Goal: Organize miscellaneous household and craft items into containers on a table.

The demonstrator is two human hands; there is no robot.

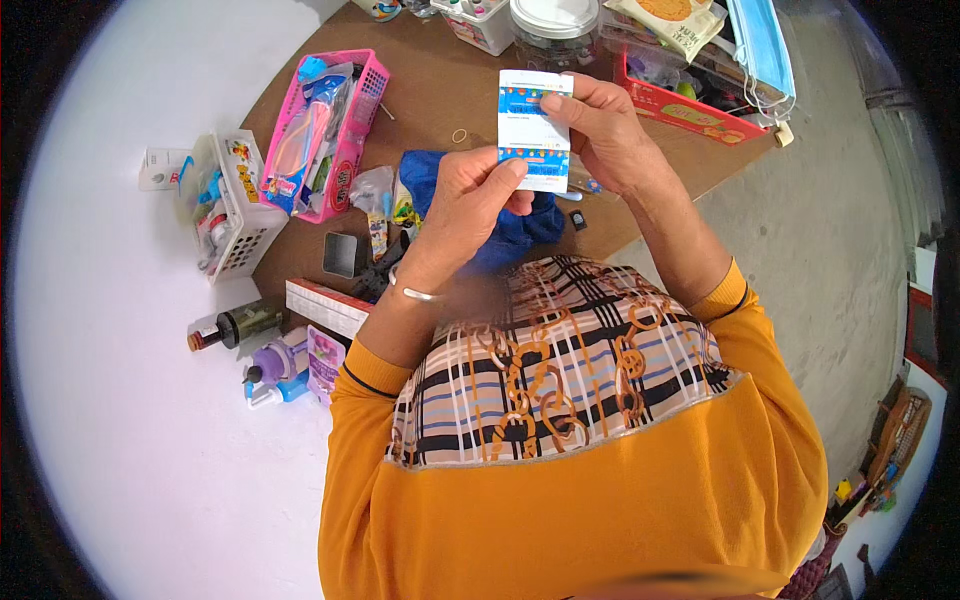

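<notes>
Between my two hands, above the brown table, is a small flat strip of white and blue printed packets that bears writing. My left hand, with a silver bangle at the wrist, pinches its lower left part between thumb and fingers. At the upper right edge, my right hand grips it with the thumb on top. Below the strip a dark blue cloth lies crumpled on the table, partly hidden by my left hand. A rubber band lies to the left of the strip.
A pink plastic basket with packets stands left, beside a white basket. An open grey box sits nearer me. Bottles are at the lower left. At the back are a lidded clear jar and a red box with face masks.
</notes>
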